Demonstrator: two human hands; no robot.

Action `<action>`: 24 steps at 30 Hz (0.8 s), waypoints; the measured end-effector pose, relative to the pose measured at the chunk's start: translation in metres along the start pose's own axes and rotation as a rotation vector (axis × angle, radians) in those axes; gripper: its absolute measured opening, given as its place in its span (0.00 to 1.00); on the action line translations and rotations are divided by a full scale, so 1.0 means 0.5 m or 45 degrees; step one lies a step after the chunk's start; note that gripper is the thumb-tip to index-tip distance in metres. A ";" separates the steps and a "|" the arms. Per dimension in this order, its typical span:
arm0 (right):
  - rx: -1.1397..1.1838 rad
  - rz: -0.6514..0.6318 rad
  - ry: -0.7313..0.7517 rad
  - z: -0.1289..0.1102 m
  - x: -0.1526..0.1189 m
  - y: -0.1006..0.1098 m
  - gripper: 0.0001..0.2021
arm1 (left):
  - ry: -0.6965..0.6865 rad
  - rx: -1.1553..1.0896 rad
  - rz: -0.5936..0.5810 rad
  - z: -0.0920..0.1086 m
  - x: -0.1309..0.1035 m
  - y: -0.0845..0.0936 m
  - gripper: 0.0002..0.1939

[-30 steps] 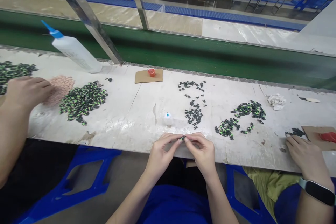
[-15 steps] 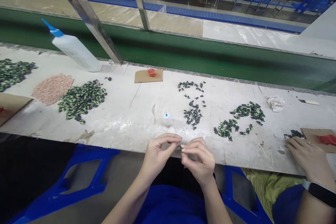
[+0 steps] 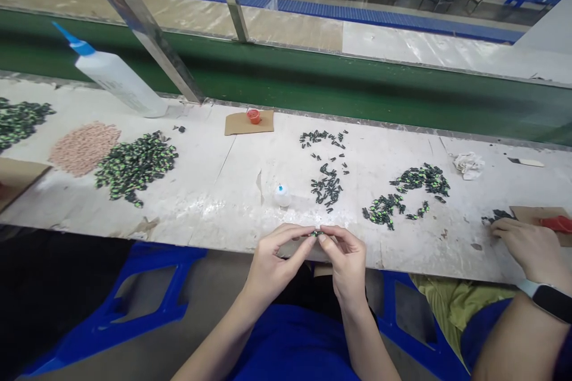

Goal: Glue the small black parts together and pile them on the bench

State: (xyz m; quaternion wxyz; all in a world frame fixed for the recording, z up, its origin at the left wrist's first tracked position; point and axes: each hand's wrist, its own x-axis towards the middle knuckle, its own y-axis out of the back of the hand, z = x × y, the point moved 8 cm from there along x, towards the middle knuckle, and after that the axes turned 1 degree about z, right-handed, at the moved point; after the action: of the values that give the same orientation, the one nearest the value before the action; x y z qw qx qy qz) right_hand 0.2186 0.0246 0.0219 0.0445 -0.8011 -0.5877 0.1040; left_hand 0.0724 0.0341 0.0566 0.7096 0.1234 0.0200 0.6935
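Observation:
Between the fingertips of my left hand (image 3: 276, 256) and my right hand (image 3: 346, 259) is a small black-and-green part (image 3: 316, 233). Both hands pinch it just over the table's front edge; its exact shape is too small to make out. Just beyond them stands a small white bottle (image 3: 282, 196) with a blue tip. Behind my right hand lie a pile of small black parts (image 3: 327, 188) and, farther back, a looser scatter of them (image 3: 319, 138). To the right are heaps of black-and-green parts (image 3: 383, 211).
On the white table (image 3: 210, 190), a large white bottle (image 3: 123, 84) leans at the back left, near pink pieces (image 3: 84, 149) and a black-green heap (image 3: 136, 166). A red cup (image 3: 254, 116) sits on cardboard. At right are crumpled paper (image 3: 469, 165) and a co-worker's hand (image 3: 527, 244).
My hands have come together, fingertips meeting on the small part, and my right hand has turned to a thumb-and-finger pinch. The whole view has shifted slightly.

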 end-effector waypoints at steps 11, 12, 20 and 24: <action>-0.363 -0.147 0.463 -0.063 -0.019 -0.012 0.07 | 0.045 -0.002 0.043 0.001 -0.002 0.008 0.06; -0.379 -0.149 0.505 -0.068 -0.020 -0.012 0.08 | 0.044 -0.002 0.039 0.003 -0.001 0.008 0.06; -0.216 -0.197 0.450 -0.061 -0.008 -0.001 0.12 | -0.233 0.042 -0.089 0.043 0.004 -0.006 0.09; -0.081 -0.201 0.384 -0.060 -0.005 0.002 0.12 | -0.493 0.113 -0.090 0.073 0.000 -0.010 0.12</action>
State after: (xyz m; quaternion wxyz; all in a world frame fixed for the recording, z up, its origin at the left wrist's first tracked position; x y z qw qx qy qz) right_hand 0.2252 0.0234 0.0514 0.1147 -0.7601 -0.6384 -0.0399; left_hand 0.0847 0.0287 0.0909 0.7180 0.2847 -0.0818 0.6298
